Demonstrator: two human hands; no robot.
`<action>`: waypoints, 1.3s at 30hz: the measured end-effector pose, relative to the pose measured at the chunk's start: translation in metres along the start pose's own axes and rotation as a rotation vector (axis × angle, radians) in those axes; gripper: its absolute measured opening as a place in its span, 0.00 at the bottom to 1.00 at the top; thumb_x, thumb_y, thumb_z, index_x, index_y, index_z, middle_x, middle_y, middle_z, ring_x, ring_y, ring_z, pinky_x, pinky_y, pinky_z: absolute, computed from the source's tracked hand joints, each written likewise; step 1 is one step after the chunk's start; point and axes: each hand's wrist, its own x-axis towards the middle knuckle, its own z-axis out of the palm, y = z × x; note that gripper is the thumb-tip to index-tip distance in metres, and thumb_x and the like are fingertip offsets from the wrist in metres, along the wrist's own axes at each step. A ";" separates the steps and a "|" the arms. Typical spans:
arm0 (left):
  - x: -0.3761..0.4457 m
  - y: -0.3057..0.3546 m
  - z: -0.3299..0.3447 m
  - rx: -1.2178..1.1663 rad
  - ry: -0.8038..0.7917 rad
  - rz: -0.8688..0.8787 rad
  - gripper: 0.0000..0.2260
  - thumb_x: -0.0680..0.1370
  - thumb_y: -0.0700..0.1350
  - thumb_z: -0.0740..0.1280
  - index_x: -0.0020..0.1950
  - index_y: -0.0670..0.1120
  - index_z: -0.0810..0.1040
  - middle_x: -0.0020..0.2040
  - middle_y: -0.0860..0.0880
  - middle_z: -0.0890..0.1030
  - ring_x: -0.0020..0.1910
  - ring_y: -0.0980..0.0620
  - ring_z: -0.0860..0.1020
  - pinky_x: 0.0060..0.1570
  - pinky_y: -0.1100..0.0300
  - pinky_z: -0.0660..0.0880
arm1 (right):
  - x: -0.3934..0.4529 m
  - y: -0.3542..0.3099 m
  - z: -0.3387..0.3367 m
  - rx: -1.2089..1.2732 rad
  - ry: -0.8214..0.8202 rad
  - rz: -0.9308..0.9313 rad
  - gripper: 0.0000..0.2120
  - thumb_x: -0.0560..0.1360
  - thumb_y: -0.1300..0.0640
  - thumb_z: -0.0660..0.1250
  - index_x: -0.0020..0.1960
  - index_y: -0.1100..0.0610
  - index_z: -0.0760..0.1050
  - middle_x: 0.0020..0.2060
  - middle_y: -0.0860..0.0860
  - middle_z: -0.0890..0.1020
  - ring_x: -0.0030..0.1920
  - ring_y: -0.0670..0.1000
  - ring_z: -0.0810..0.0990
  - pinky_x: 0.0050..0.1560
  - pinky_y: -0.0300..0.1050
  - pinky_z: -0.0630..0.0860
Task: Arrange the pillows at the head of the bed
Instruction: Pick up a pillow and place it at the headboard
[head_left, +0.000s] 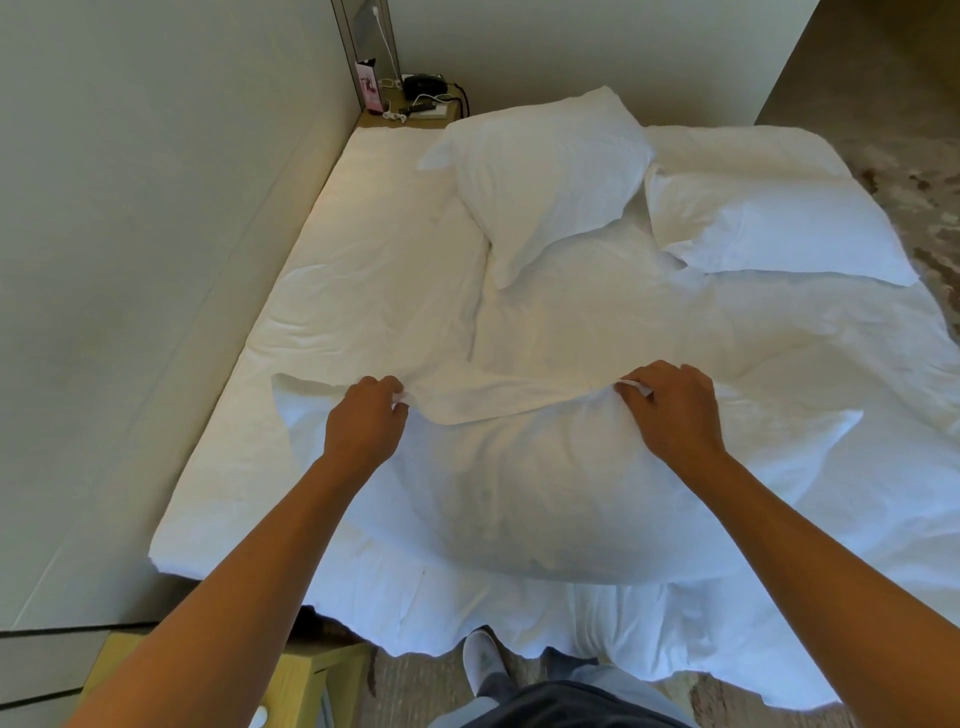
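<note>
Pillows placed: none that I see; two pillows (550, 176) lie loose, upper centre.
Grip: left hand (363, 421) and right hand (670, 410) pinch near pillow (545, 493) (top edge).

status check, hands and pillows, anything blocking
Left hand and right hand both pinching near pillow's far edge. Two more pillows loose on rumpled duvet. Nothing blocking.
</note>
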 end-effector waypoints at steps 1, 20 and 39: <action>0.002 -0.004 0.003 -0.014 -0.010 -0.004 0.14 0.82 0.48 0.65 0.66 0.48 0.78 0.59 0.45 0.80 0.58 0.43 0.79 0.53 0.52 0.76 | -0.001 -0.002 0.000 0.064 -0.011 0.013 0.10 0.83 0.53 0.68 0.51 0.55 0.86 0.48 0.57 0.88 0.56 0.65 0.84 0.73 0.57 0.71; 0.013 -0.015 -0.053 -0.079 0.223 -0.060 0.13 0.83 0.38 0.58 0.38 0.39 0.72 0.31 0.46 0.75 0.32 0.43 0.72 0.34 0.53 0.64 | 0.039 -0.031 -0.030 0.223 0.017 -0.193 0.12 0.84 0.50 0.67 0.51 0.55 0.85 0.42 0.52 0.86 0.42 0.56 0.84 0.50 0.50 0.81; -0.051 -0.053 -0.190 0.007 0.595 -0.289 0.13 0.84 0.42 0.59 0.40 0.45 0.75 0.33 0.50 0.77 0.34 0.46 0.74 0.35 0.55 0.67 | 0.153 -0.187 -0.031 0.558 0.086 -0.452 0.12 0.84 0.53 0.68 0.56 0.59 0.85 0.50 0.56 0.87 0.49 0.56 0.85 0.50 0.42 0.76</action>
